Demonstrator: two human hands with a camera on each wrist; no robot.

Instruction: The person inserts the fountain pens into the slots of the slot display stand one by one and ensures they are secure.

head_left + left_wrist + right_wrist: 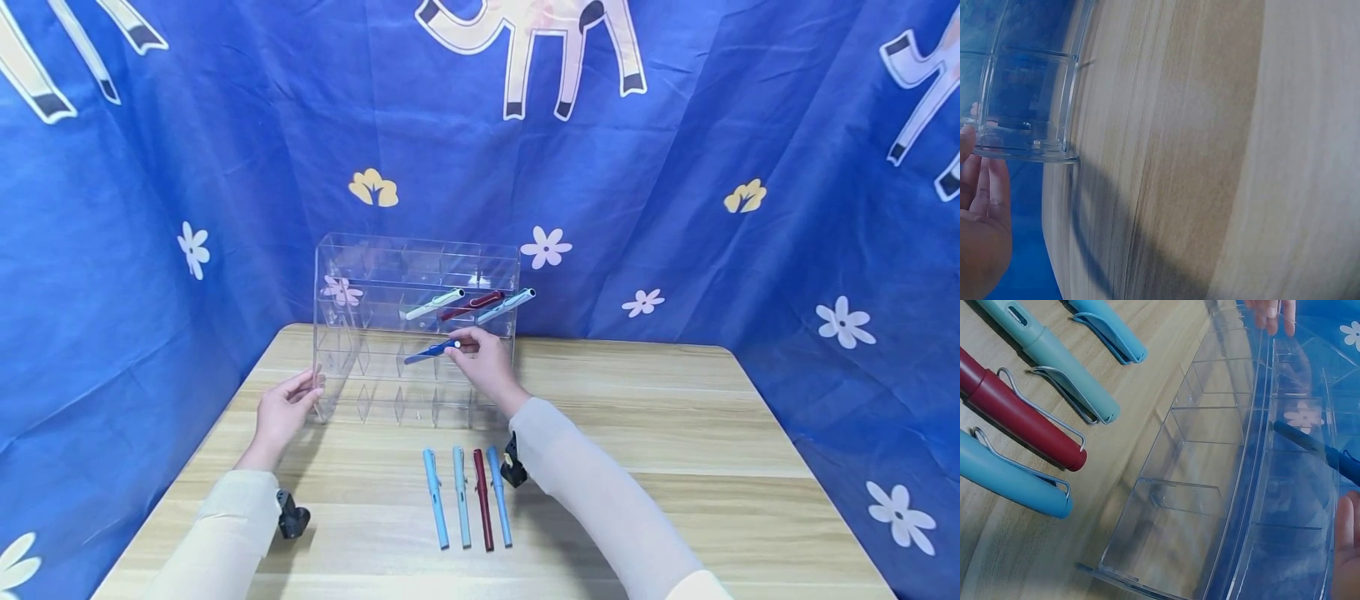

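A clear plastic pen rack (420,250) with rows of small compartments stands upright on the table. My left hand (283,410) holds its left side edge, thumb in front and fingers behind; the left wrist view shows the hand (985,231) at the rack's side wall (1029,155). In my right hand (483,360) a dark blue pen (431,352) is pinched by one end. Its other end points left into a lower row, and in the right wrist view the blue pen (1310,442) slants over a compartment. Pale green (435,303), dark red (472,306) and light blue (507,306) pens lean in a higher row.
On the table before the rack lie a blue pen (436,498), a teal pen (461,497), a dark red pen (483,500) and another blue pen (499,497), side by side. A blue patterned curtain (637,208) hangs behind the wooden table (675,433).
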